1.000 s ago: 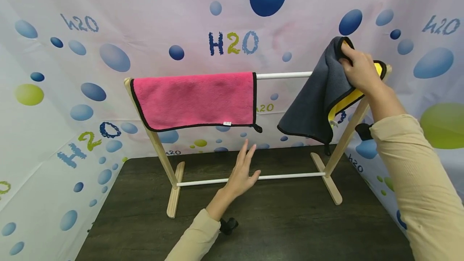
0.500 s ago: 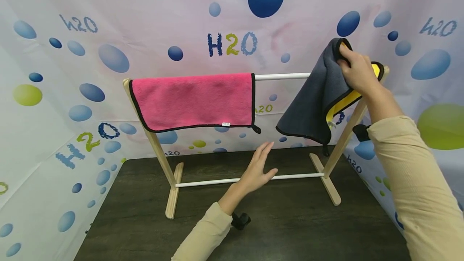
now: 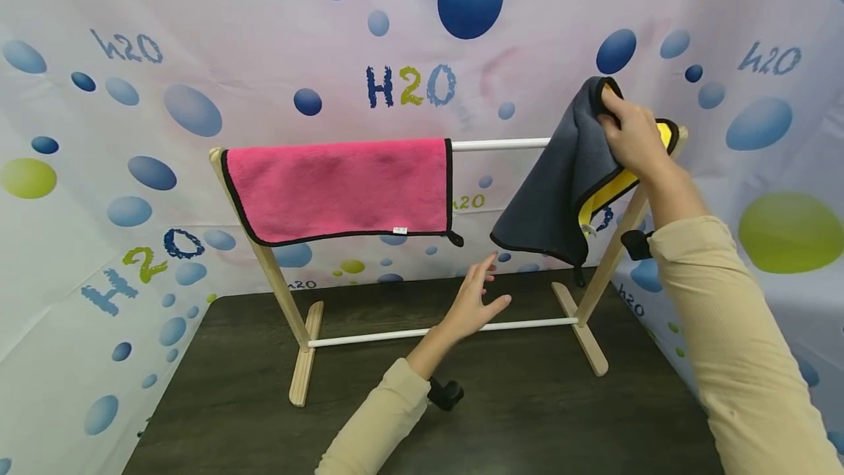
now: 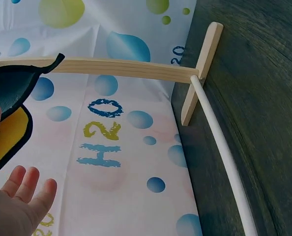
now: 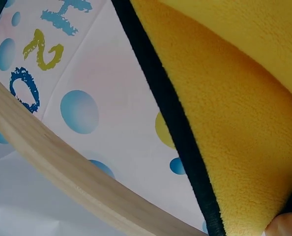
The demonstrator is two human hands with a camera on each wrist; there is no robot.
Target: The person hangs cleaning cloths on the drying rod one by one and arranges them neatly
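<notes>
In the head view my right hand (image 3: 634, 139) pinches the top edge of a grey towel (image 3: 560, 182) with a yellow, fleecy underside (image 5: 239, 108) and black trim. The cloth hangs bunched in front of the right end of a wooden rack's white top bar (image 3: 501, 145); a black loop dangles from its lowest corner. My left hand (image 3: 469, 309) is raised below and left of that towel, fingers extended and thumb apart, holding nothing. Beside it in the left wrist view, the towel's yellow side (image 4: 8, 137) shows. A pink towel (image 3: 343, 189) lies folded over the bar's left part.
The rack's wooden left post (image 3: 280, 284) and right post (image 3: 609, 262) stand on flat feet, joined by a white lower bar (image 3: 369, 338). Beneath is a dark wooden table (image 3: 527, 416). A bubble-printed curtain (image 3: 264, 20) hangs close behind and at both sides.
My left hand has moved right, toward the grey towel. The right hand keeps its hold on the towel with little movement. The head view has shifted slightly.
</notes>
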